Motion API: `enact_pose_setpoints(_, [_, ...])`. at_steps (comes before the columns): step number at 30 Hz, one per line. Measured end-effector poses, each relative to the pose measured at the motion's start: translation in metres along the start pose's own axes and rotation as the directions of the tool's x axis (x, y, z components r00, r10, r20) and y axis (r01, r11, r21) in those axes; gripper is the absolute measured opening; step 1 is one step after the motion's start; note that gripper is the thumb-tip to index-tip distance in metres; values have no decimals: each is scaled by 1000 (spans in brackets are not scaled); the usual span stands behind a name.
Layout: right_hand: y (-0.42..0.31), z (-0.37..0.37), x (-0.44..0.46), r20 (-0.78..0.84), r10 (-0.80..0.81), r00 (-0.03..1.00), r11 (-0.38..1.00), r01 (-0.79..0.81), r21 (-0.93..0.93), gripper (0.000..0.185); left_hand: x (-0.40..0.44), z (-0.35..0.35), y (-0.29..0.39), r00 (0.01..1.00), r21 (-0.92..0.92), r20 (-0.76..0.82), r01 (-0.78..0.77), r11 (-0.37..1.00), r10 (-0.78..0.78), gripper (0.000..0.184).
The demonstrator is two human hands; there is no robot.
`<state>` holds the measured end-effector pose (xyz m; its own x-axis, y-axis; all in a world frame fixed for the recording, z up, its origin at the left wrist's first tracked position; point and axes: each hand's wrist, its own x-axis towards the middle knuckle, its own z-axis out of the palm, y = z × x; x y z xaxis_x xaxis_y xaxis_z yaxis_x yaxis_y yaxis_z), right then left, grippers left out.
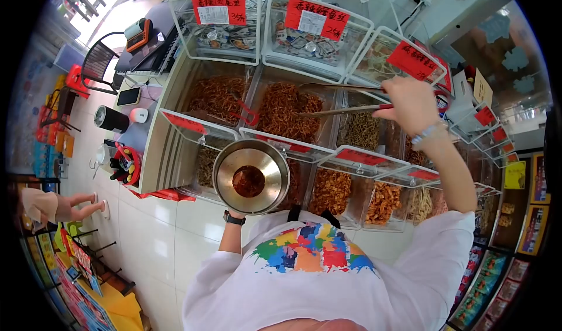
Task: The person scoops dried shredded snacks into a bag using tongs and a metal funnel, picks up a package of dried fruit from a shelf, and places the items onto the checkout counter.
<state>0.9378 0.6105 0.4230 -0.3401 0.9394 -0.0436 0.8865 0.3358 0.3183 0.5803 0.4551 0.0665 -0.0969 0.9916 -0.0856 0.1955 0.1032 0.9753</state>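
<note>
My left hand [235,216], mostly hidden beneath it, holds up a round metal bowl [268,178] with some dark red-brown food [248,181] at its bottom. My right hand [410,103] is closed around the handles of long metal tongs [345,110]. The two arms of the tongs are spread apart, and their tips reach into a clear bin of reddish-brown shredded snack [281,113]. To the left, another bin of similar shreds [216,96] has a red-handled tool [248,115] lying in it. Greenish shreds [362,130] fill the bin to the right.
Raised clear lids [213,29] with red labels stand behind the bins. More bins, one with orange snack pieces [383,202], line the near side. At left are a black cup [111,119], a red basket [127,164] and a chair [99,64]. Another person [44,207] is at far left.
</note>
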Motion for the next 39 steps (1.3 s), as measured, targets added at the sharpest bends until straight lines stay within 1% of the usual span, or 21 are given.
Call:
enact_pose_setpoints(1, [-3, 25, 13, 130, 73, 989, 997, -67, -48, 48, -1, -2, -4, 1000, 10, -5, 14, 1000, -14, 93])
enact_pose_setpoints(2, [-8, 47, 26, 225, 67, 972, 996, -53, -70, 55, -3, -3, -8, 1000, 22, -8, 25, 999, -25, 93])
enact_pose_setpoints(4, [-18, 106, 49, 239, 16, 971, 1000, -12, -19, 57, -5, -3, -14, 999, 39, -18, 47, 998, -46, 93])
enact_pose_setpoints(6, [-38, 146, 73, 334, -35, 942, 999, 33, 12, 61, -6, -4, -20, 998, 54, -25, 64, 996, -63, 93])
enact_pose_setpoints(8, [-63, 172, 99, 499, -28, 866, 1000, 20, 21, 69, -5, -3, -25, 997, 61, -29, 74, 995, -72, 92])
enact_pose_setpoints(11, [-99, 201, 118, 507, -9, 862, 999, 28, -31, 72, -5, -2, -31, 996, 66, -36, 88, 994, -86, 92])
enact_pose_setpoints(13, [-114, 206, 120, 452, 72, 889, 980, 22, -198, 67, -4, -1, -34, 995, 67, -41, 92, 993, -89, 92])
enact_pose_setpoints(14, [-115, 209, 125, 455, 65, 888, 980, 28, -196, 67, -3, 0, -37, 995, 72, -44, 92, 993, -89, 92])
enact_pose_setpoints(16, [-114, 213, 137, 573, 30, 819, 995, 28, -91, 66, -3, 1, -40, 994, 80, -44, 100, 992, -96, 91])
enact_pose_setpoints(17, [-113, 211, 140, 575, 29, 817, 996, 27, -88, 66, -3, 1, -41, 995, 83, -41, 98, 992, -95, 91])
enact_pose_setpoints(22, [-94, 207, 140, 520, -129, 844, 991, 130, 35, 60, 4, 4, -45, 997, 86, -23, 75, 993, -73, 91])
enact_pose_setpoints(26, [-74, 193, 121, 525, -128, 841, 992, 97, 86, 54, 8, 5, -46, 998, 86, -23, 65, 994, -63, 90])
enact_pose_setpoints(28, [-68, 184, 108, 497, -155, 854, 988, 136, 73, 54, 8, 5, -45, 998, 89, -27, 63, 994, -61, 90])
enact_pose_setpoints(29, [-63, 181, 104, 482, -155, 863, 988, 140, 68, 60, 8, 6, -46, 998, 90, -26, 65, 994, -63, 90])
enact_pose_setpoints(30, [-61, 179, 100, 485, -157, 860, 988, 142, 67, 60, 8, 7, -47, 998, 90, -28, 66, 994, -64, 90])
enact_pose_setpoints(32, [-56, 169, 92, 558, -106, 823, 994, 98, 43, 67, 7, 6, -49, 997, 102, -31, 75, 992, -72, 89])
enact_pose_setpoints(33, [-58, 166, 92, 624, -94, 776, 996, 79, 52, 73, 5, 5, -49, 996, 110, -30, 81, 991, -79, 89])
enact_pose_setpoints(34, [-62, 168, 91, 626, -94, 774, 996, 78, 53, 73, 4, 4, -50, 996, 113, -32, 83, 990, -80, 89])
enact_pose_setpoints(37, [-88, 189, 86, 462, -77, 884, 993, 109, -42, 78, 1, 4, -53, 996, 121, -32, 92, 988, -89, 89])
enact_pose_setpoints(38, [-99, 203, 87, 463, -73, 883, 993, 106, -44, 78, 0, 3, -53, 995, 128, -32, 97, 987, -94, 89])
enact_pose_setpoints(39, [-111, 213, 89, 340, -20, 940, 990, 66, -126, 76, 0, 3, -55, 995, 131, -33, 97, 987, -94, 89])
